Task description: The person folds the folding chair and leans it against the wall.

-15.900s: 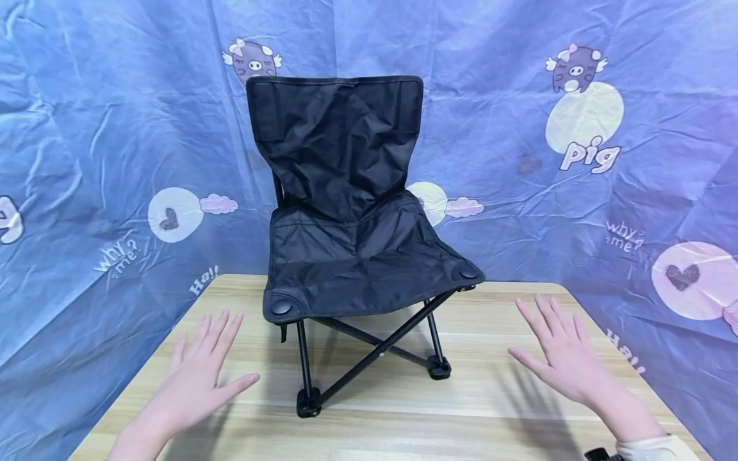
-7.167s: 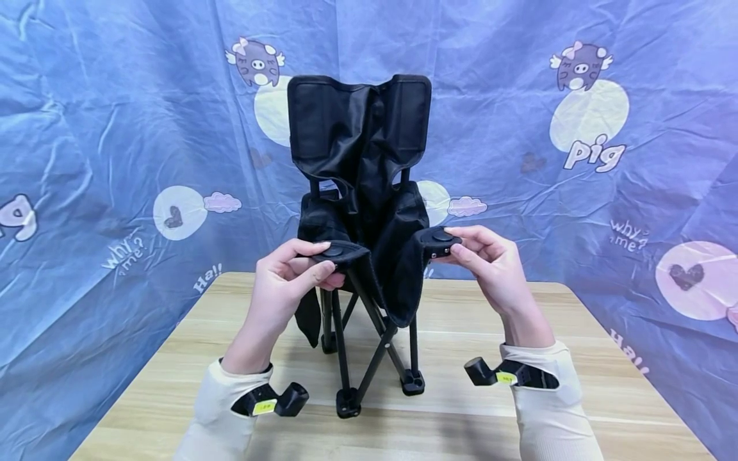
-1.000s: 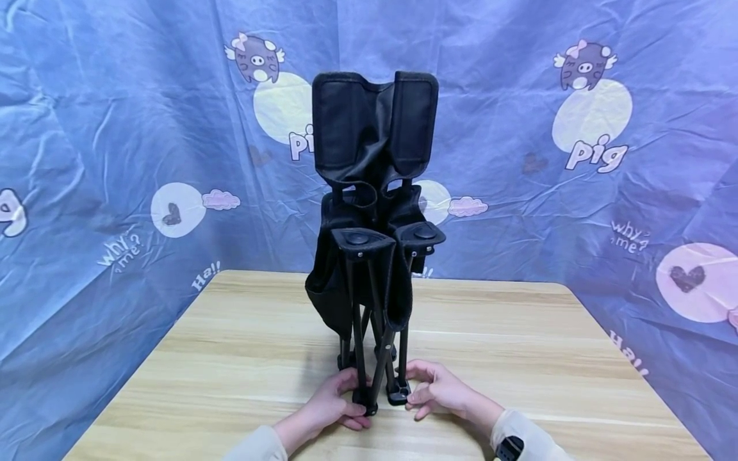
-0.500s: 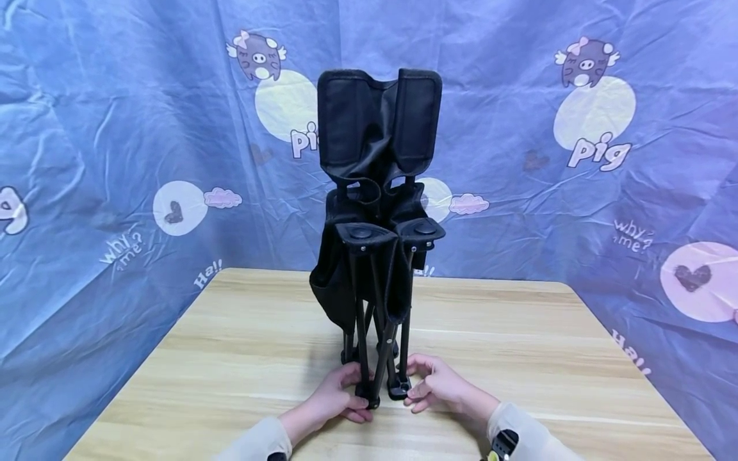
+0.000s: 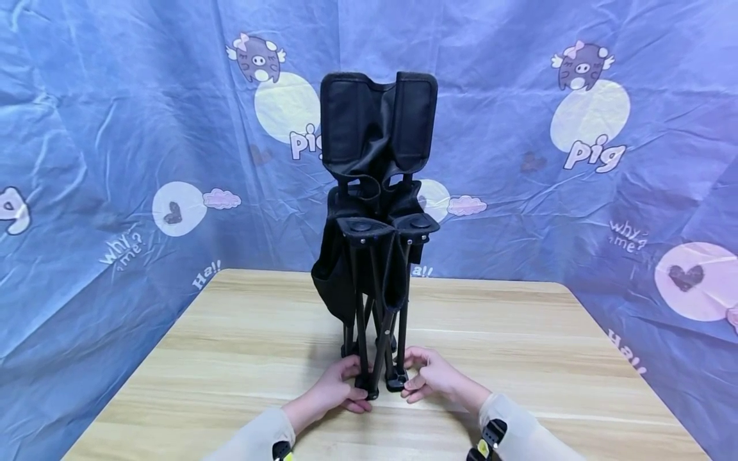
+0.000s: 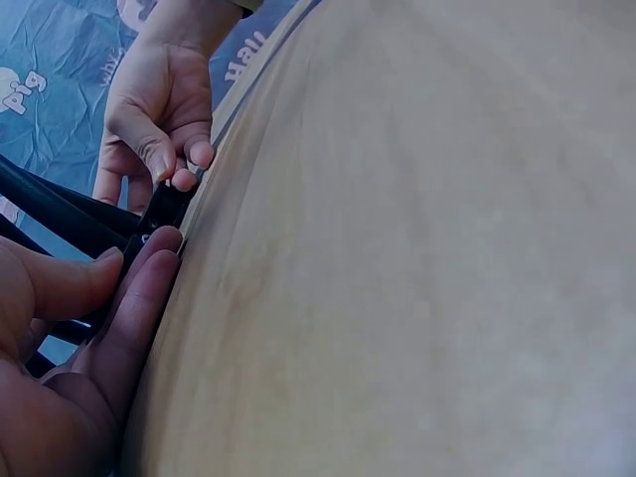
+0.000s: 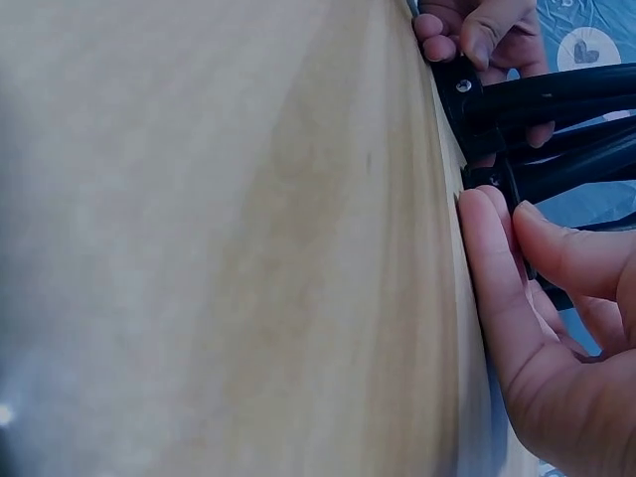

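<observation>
A black folding chair (image 5: 377,147) stands upright, its frame drawn narrow and its fabric seat sagging in folds between the legs. Low at the front left leg, my left hand (image 5: 334,387) grips the plastic foot (image 6: 129,248), thumb on one side and fingers under the other. My right hand (image 5: 435,374) pinches the front right foot (image 5: 396,381) between thumb and fingers. In the right wrist view both feet lie close together, with my right hand (image 7: 556,298) at the nearer one. The rear feet are partly hidden behind the front legs.
The chair stands on a light wooden table (image 5: 519,326). Behind and at both sides hangs a blue printed cloth (image 5: 490,128). Dark straps with wrist cameras sit on both sleeves (image 5: 501,426).
Earlier the chair was spread wide and the hands were apart from it; later they held the seat corners. Over the last second the hands and feet shifted slightly away from me.
</observation>
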`<action>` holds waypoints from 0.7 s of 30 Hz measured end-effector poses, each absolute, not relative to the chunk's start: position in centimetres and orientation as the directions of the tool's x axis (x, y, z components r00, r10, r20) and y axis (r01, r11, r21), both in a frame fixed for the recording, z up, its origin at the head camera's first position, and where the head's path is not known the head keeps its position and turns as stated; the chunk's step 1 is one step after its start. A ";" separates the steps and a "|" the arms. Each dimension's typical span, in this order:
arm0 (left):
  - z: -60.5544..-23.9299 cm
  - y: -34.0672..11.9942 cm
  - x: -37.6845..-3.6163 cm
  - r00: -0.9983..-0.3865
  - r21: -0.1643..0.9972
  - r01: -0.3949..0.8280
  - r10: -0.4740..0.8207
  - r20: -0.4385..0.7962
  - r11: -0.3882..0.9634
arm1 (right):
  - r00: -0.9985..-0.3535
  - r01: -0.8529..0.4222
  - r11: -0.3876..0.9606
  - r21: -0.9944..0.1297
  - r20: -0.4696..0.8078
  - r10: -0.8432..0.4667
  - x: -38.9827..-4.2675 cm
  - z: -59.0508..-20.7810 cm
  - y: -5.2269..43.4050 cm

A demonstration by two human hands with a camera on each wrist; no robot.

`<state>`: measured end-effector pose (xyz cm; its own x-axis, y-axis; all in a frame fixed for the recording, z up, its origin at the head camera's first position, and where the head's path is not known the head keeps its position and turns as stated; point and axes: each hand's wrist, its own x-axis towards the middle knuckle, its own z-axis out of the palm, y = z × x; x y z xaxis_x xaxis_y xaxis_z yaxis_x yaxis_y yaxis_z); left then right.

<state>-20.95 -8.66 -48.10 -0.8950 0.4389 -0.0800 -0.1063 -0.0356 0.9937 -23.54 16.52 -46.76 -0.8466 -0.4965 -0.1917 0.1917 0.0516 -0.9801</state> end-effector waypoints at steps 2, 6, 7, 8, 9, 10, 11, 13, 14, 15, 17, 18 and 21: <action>-48.2 -8.7 -21.2 -0.896 0.994 -0.105 0.436 -0.079 -0.036 | -0.847 0.191 0.054 -0.980 -0.192 -0.496 -23.7 -46.8 16.5; -48.3 -8.7 -21.6 -0.899 0.994 -0.099 0.431 -0.074 -0.036 | -0.851 0.185 0.052 -0.981 -0.186 -0.492 -24.0 -46.7 16.4; -48.3 -8.7 -21.7 -0.900 0.995 -0.098 0.429 -0.074 -0.035 | -0.852 0.182 0.053 -0.982 -0.185 -0.490 -24.1 -46.7 16.4; -48.3 -8.7 -21.8 -0.901 0.995 -0.096 0.428 -0.073 -0.033 | -0.853 0.183 0.052 -0.982 -0.185 -0.487 -24.1 -46.7 16.4; -48.3 -8.6 -21.8 -0.902 0.995 -0.094 0.426 -0.072 -0.031 | -0.855 0.180 0.054 -0.982 -0.183 -0.486 -24.2 -46.7 16.3; -48.3 -8.6 -21.9 -0.903 0.995 -0.092 0.424 -0.071 -0.030 | -0.856 0.181 0.054 -0.982 -0.184 -0.483 -24.3 -46.7 16.3; -48.2 -8.6 -22.0 -0.904 0.996 -0.090 0.422 -0.070 -0.029 | -0.857 0.180 0.055 -0.982 -0.184 -0.481 -24.4 -46.6 16.3; -48.2 -8.6 -22.1 -0.906 0.996 -0.087 0.418 -0.069 -0.025 | -0.859 0.178 0.059 -0.982 -0.185 -0.478 -24.6 -46.7 16.2; -48.1 -8.5 -22.2 -0.906 0.996 -0.088 0.417 -0.069 -0.024 | -0.859 0.178 0.061 -0.982 -0.186 -0.477 -24.7 -46.7 16.2; -48.1 -8.5 -22.2 -0.907 0.996 -0.089 0.416 -0.071 -0.023 | -0.859 0.178 0.061 -0.982 -0.185 -0.477 -24.8 -46.7 16.1; -48.0 -8.5 -22.4 -0.908 0.995 -0.092 0.413 -0.074 -0.024 | -0.861 0.175 0.062 -0.983 -0.184 -0.474 -24.9 -46.7 16.1; -48.0 -8.5 -22.5 -0.908 0.995 -0.094 0.412 -0.076 -0.024 | -0.862 0.174 0.062 -0.983 -0.183 -0.473 -25.1 -46.7 16.1; -48.1 -8.5 -22.8 -0.910 0.996 -0.092 0.408 -0.074 -0.024 | -0.865 0.169 0.058 -0.984 -0.177 -0.470 -25.3 -46.6 16.0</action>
